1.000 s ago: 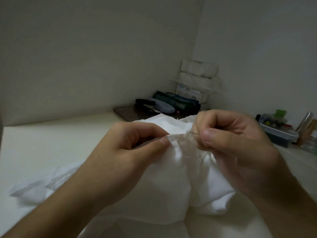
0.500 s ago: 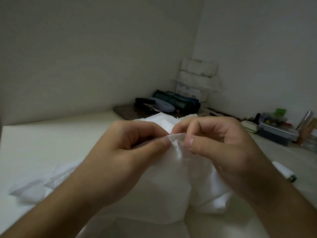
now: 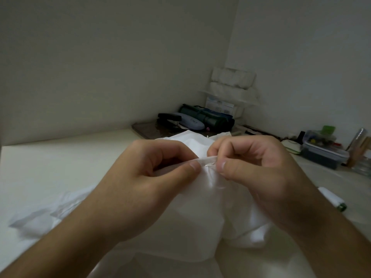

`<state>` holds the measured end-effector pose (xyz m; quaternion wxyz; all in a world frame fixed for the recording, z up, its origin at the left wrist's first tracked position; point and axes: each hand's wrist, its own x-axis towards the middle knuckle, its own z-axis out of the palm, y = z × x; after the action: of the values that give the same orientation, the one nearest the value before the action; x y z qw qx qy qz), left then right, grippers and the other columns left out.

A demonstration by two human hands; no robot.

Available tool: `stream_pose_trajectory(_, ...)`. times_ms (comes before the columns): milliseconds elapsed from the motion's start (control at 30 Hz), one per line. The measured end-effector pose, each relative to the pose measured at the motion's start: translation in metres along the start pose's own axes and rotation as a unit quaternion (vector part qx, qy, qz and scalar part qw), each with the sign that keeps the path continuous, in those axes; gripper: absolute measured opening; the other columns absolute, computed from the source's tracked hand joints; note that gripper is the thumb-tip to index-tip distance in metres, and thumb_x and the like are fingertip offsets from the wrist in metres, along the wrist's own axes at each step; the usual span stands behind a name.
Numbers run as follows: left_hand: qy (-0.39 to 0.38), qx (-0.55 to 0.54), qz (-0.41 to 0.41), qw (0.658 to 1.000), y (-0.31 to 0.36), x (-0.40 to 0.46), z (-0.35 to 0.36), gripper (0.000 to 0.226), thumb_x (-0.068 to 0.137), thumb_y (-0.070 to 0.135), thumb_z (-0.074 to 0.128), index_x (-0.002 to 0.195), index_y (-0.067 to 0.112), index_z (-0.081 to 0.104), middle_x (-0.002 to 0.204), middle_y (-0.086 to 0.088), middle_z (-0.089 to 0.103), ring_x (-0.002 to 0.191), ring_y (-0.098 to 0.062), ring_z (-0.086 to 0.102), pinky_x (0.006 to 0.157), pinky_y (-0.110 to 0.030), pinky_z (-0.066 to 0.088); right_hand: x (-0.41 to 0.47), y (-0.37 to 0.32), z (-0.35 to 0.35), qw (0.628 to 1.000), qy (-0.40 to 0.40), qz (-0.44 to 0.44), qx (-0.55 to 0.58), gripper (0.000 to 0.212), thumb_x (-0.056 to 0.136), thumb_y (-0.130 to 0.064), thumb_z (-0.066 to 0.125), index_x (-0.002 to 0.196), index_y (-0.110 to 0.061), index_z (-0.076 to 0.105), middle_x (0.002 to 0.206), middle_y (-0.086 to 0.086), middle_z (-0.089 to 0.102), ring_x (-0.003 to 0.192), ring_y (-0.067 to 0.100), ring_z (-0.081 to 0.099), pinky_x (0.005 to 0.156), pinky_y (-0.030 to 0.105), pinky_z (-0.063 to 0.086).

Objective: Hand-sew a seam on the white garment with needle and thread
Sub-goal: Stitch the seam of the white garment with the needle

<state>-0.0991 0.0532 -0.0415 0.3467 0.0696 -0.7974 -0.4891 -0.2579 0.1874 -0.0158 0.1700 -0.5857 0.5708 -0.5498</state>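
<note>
a: where is the work now?

b: the white garment (image 3: 200,213) lies bunched on the worktop (image 3: 50,163), and its folded edge is lifted between both hands. the left hand (image 3: 152,177) pinches the fold with thumb and curled fingers. the right hand (image 3: 257,169) is curled too, and its thumb and forefinger pinch at the same edge, where a short bit of the needle (image 3: 209,165) shows. the thread i cannot make out (too thin, and the light is dim).

a: how to do this stitch well, in your opinion?

b: i think the left hand should keep the fold flat and tight, close to the needle, so that the point goes through both layers and comes out near the edge. small, even bites are better. the fingertips are just beside the point, so a slow push is safer.

a: is there room to pull the thread?

b: to the left the worktop gives room. to the right it is more crowded: a white thread spool (image 3: 331,199) lies near the right wrist, and a plastic box (image 3: 323,155) stands further back. a long pull upward looks to me the safest way.
</note>
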Motion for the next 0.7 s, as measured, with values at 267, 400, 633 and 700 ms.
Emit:
stream_pose_trajectory(267, 0.006, -0.008, -0.003, 1.000, 0.0000, -0.0006, 0.0003, 0.023, 0.090, 0.038, 0.067, 0.089, 0.019, 0.080, 0.069, -0.004, 0.072, 0.062, -0.013, 0.062, 0.056, -0.032, 0.045, 0.0000, -0.0005, 0.0004, 1.000, 0.000, 0.000, 0.004, 0.020, 0.081, -0.008, 0.064, 0.061, -0.007, 0.062, 0.080, 0.010, 0.064, 0.075, 0.018, 0.058, 0.066, 0.022, 0.046)
stream_pose_trajectory(400, 0.009, -0.001, 0.004, 1.000, -0.0003, -0.0010, 0.0001, 0.023, 0.090, 0.038, 0.067, 0.087, 0.020, 0.080, 0.066, -0.001, 0.069, 0.060, -0.012, 0.059, 0.054, -0.030, 0.043, 0.0002, 0.0001, 0.0002, 1.000, 0.005, 0.006, -0.002, 0.018, 0.080, -0.008, 0.064, 0.063, -0.005, 0.063, 0.081, 0.008, 0.065, 0.076, 0.016, 0.059, 0.066, 0.022, 0.046)
stream_pose_trajectory(633, 0.011, 0.019, 0.016, 1.000, 0.0008, -0.0010, 0.0000, 0.021, 0.090, 0.038, 0.068, 0.086, 0.021, 0.080, 0.068, -0.001, 0.071, 0.062, -0.010, 0.062, 0.056, -0.028, 0.046, 0.0007, -0.0005, 0.0014, 1.000, 0.001, 0.013, 0.005, 0.021, 0.079, -0.008, 0.066, 0.059, -0.011, 0.062, 0.079, 0.004, 0.065, 0.073, 0.015, 0.058, 0.065, 0.023, 0.045)
stream_pose_trajectory(700, 0.012, 0.028, 0.018, 0.999, 0.0006, -0.0011, -0.0005, 0.021, 0.090, 0.038, 0.068, 0.086, 0.021, 0.080, 0.069, -0.003, 0.071, 0.062, -0.012, 0.063, 0.056, -0.030, 0.047, 0.0008, -0.0008, 0.0015, 1.000, -0.002, 0.013, 0.005, 0.022, 0.080, -0.008, 0.066, 0.058, -0.013, 0.062, 0.078, 0.004, 0.065, 0.072, 0.015, 0.058, 0.064, 0.023, 0.045)
